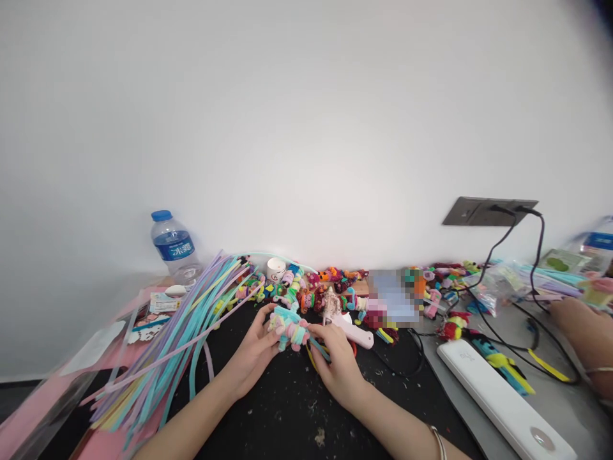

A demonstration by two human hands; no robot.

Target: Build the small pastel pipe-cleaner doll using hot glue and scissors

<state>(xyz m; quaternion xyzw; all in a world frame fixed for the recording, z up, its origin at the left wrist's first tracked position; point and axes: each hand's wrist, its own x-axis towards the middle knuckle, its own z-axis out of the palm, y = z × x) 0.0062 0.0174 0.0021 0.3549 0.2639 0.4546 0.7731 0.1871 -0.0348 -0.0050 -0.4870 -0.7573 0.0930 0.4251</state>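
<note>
A small fuzzy pipe-cleaner figure (293, 331) in turquoise, pink and pale yellow is held up over the black mat (287, 415). My left hand (256, 348) is closed around its left side, thumb in front. From the other side my right hand (338, 361) pinches the figure's right edge with thumb and forefinger. Blue and yellow strips show under the right fingers; whether they are held or lie on the mat I cannot tell. Just behind the right hand lies a pink glue gun (352, 330), its nozzle end stained brown.
Long pastel pipe cleaners (182, 358) lie heaped at left, near a water bottle (176, 246). Colourful finished figures (311, 297) and a paper cup (276, 269) line the wall. At right are a long white device (502, 399), black cables (536, 287) and another person's hand (575, 335).
</note>
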